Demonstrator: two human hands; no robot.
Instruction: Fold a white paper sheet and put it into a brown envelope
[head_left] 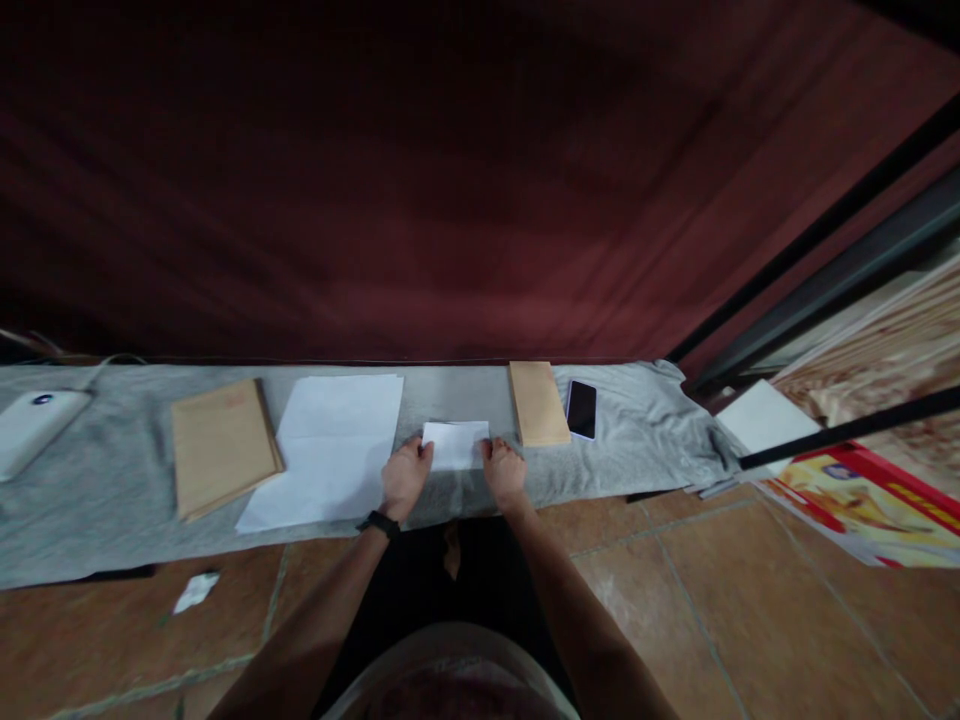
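Note:
A small folded sheet of white paper (pixel 456 445) lies at the middle of the grey cloth, held at both ends. My left hand (pixel 405 478) pinches its left edge between thumb and fingers; a dark band circles that wrist. At the opposite edge my right hand (pixel 504 472) grips with thumb and curled fingers. Just left of my left hand are large white sheets (pixel 337 450), slightly fanned and creased across. A narrow stack of brown envelopes (pixel 540 405) lies beyond my right hand.
Larger brown envelopes (pixel 225 445) lie farther left, then a white device (pixel 37 425) with a cable. A phone (pixel 582 410) sits right of the narrow stack. The grey cloth (pixel 637 440) covers a narrow surface against a dark red backdrop (pixel 450 250). A colourful box (pixel 870 500) stands at right.

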